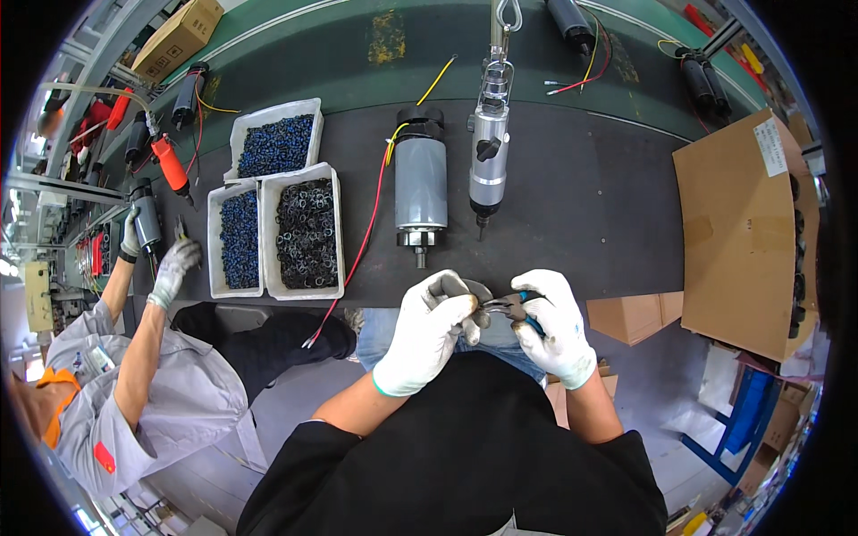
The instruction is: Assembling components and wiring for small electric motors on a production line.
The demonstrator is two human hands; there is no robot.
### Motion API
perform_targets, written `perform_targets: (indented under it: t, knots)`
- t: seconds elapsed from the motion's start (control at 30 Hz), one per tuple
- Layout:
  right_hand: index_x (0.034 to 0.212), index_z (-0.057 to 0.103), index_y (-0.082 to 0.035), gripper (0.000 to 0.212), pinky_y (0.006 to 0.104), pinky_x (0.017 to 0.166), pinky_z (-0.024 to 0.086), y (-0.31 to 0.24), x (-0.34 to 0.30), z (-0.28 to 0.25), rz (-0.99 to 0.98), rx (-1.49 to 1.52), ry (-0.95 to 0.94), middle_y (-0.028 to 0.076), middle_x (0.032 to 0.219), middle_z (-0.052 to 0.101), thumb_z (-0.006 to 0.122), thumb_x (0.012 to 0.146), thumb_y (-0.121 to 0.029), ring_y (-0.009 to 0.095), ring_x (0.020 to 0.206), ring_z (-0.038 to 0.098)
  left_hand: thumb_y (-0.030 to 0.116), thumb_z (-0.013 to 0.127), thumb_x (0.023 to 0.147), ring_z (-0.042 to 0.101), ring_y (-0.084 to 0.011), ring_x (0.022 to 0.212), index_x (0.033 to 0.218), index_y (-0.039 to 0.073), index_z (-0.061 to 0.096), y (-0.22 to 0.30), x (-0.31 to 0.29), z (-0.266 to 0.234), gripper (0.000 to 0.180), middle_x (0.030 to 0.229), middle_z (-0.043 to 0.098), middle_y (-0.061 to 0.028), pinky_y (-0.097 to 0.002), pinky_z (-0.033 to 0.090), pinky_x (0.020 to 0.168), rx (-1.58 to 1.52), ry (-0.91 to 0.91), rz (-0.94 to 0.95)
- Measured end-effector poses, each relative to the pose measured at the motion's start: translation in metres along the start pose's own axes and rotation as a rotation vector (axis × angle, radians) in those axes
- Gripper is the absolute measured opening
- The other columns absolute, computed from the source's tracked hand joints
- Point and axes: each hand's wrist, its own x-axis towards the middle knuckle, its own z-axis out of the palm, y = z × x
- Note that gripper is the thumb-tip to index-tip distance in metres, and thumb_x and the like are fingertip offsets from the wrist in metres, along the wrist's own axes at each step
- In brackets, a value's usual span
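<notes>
Both my hands wear white gloves and meet in front of my body at the table's near edge. My right hand (pixel 561 332) is closed round a pair of pliers (pixel 511 306) with blue-and-dark handles. Their jaws point left and reach my left fingertips. My left hand (pixel 422 338) is closed in a pinch at the jaws; what it pinches is too small and covered to make out. Just beyond my hands, a grey cylindrical motor (pixel 421 183) lies with its shaft toward me and red and yellow wires at its left. Right of it hangs a silver power screwdriver (pixel 489 161), bit downward.
Left of the motor stand white bins of small blue-black parts (pixel 275 146) and dark rings (pixel 307 234). A large cardboard box (pixel 735 228) borders the right side. At far left a co-worker's gloved hand (pixel 177 268) works near an orange-red tool (pixel 170 163). More motors (pixel 572 25) sit farther back.
</notes>
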Motion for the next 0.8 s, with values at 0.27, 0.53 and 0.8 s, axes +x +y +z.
perform_targets:
  t: [0.27,0.53,0.8]
  knots:
    - [0.087,0.058,-0.001,0.028,0.0459,0.089,0.053,-0.0028,-0.0022,-0.0004,0.02,0.014,0.002,0.022,0.119,0.066,0.074,0.064,0.002,0.041,0.106,0.064,0.005,0.071,0.095,0.072,-0.0199,0.069,0.088,0.002,0.056,-0.0013,-0.0023,0.0013,0.016,0.101,0.072,-0.0185,-0.0276,0.055,0.053,0.03,0.001,0.005]
    - [0.086,0.058,-0.001,0.028,0.0465,0.09,0.053,-0.0019,-0.0046,-0.0013,0.012,-0.036,-0.005,0.021,0.12,0.066,0.075,0.064,0.002,0.041,0.108,0.063,0.004,0.067,0.097,0.071,-0.0189,0.066,0.091,0.0,0.057,0.0009,-0.005,0.0032,0.013,0.099,0.072,-0.019,-0.027,0.055,0.056,0.071,0.015,-0.022]
    - [0.092,0.061,-0.003,0.037,0.0507,0.099,0.05,-0.0017,-0.0021,-0.0081,0.0,-0.173,-0.066,0.018,0.123,0.066,0.086,0.065,-0.009,0.041,0.114,0.062,0.004,0.067,0.098,0.069,-0.0182,0.064,0.094,-0.001,0.061,0.0028,-0.0046,0.0046,0.009,0.091,0.072,-0.0181,-0.0269,0.055,0.058,0.121,0.015,-0.01]
